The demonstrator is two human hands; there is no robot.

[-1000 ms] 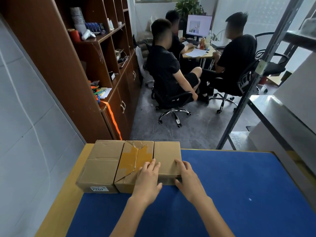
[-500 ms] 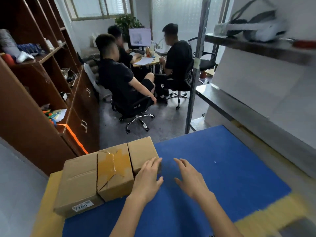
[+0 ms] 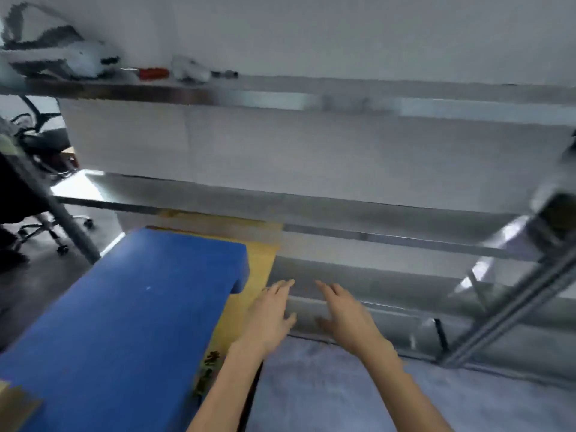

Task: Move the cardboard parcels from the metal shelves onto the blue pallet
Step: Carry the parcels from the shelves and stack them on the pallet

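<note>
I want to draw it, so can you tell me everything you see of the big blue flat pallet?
The big blue flat pallet is a thick, plain slab with a matt top and one tiny pale speck. It lies flat at lower left, on a yellow board that sticks out along its far and right sides. Near its far right corner the edge steps in, making a notch. A brown cardboard corner shows at its near-left end. The left hand and right hand are beside it, not on it.

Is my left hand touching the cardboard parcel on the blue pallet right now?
Apart. The head view shows the left hand past the blue pallet's right edge, with bare blue between it and the parcel corner at bottom left.
</note>
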